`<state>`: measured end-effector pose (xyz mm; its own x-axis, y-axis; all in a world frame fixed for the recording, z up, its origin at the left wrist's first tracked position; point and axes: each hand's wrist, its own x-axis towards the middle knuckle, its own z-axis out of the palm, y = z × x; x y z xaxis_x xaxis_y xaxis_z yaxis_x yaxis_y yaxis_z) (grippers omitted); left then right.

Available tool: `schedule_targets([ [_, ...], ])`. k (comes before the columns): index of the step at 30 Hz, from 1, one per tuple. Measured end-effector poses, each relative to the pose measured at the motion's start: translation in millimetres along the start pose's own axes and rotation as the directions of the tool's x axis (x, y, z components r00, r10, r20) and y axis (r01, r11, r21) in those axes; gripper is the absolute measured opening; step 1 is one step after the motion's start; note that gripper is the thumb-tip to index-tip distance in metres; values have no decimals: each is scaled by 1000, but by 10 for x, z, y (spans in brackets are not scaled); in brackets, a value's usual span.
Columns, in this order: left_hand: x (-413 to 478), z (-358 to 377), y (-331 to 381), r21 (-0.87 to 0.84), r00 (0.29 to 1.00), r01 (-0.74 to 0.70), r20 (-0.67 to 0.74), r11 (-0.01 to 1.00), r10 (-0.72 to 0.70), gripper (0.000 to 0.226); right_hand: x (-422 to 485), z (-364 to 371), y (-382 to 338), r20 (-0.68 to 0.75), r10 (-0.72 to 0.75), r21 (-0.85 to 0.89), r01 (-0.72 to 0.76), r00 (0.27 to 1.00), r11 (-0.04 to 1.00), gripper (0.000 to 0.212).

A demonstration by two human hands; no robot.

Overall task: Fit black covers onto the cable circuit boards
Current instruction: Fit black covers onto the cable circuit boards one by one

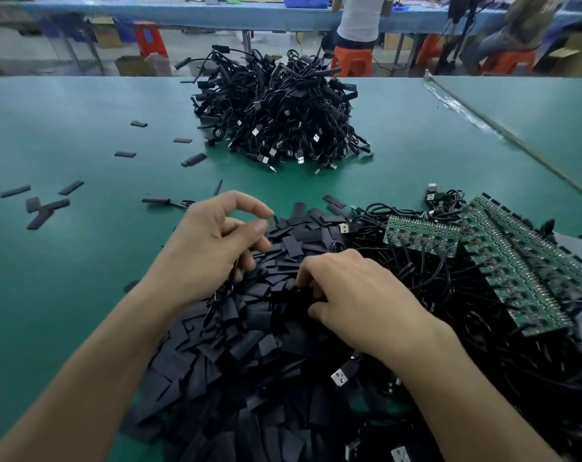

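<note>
Head view: our left hand point(216, 248) pinched a small board point(271, 221) between thumb and forefinger above the covers point(249, 345); our right hand point(359, 295) curled into that pile, grip unclear. We judged it best to lift one cover, open its mouth, and slide it straight on.

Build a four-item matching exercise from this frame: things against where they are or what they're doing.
Things:
1. tangled cable pile
2. green board strips
3. stray black covers
4. left hand

Places/states:
A. right side, lying on loose cables
B. far middle of the table
C. over the cover heap, pinching a small piece
D. scattered on the left

Pairs: 1-B, 2-A, 3-D, 4-C
</note>
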<state>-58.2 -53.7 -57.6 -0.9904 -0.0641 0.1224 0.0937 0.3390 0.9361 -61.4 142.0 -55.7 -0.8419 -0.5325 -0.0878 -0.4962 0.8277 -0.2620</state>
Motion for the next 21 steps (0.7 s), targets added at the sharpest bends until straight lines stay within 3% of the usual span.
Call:
schedule_targets([
  [4, 15, 16, -74, 41, 999, 49, 20, 998, -50, 29, 18, -43, 57, -83, 21, 211, -3, 996, 977, 5],
  [9, -7, 91, -30, -57, 990, 77, 121, 995, -70, 25, 41, -117, 133, -241, 82, 462, 41, 967, 886, 7],
  [14, -34, 157, 16, -198, 982, 95, 179, 976, -60, 15, 62, -124, 152, -236, 21, 462, 93, 972, 882, 13],
  [21, -15, 169, -62, -86, 988, 88, 132, 992, -76, 7, 86, -113, 184, -290, 44, 578, 138, 956, 804, 8],
])
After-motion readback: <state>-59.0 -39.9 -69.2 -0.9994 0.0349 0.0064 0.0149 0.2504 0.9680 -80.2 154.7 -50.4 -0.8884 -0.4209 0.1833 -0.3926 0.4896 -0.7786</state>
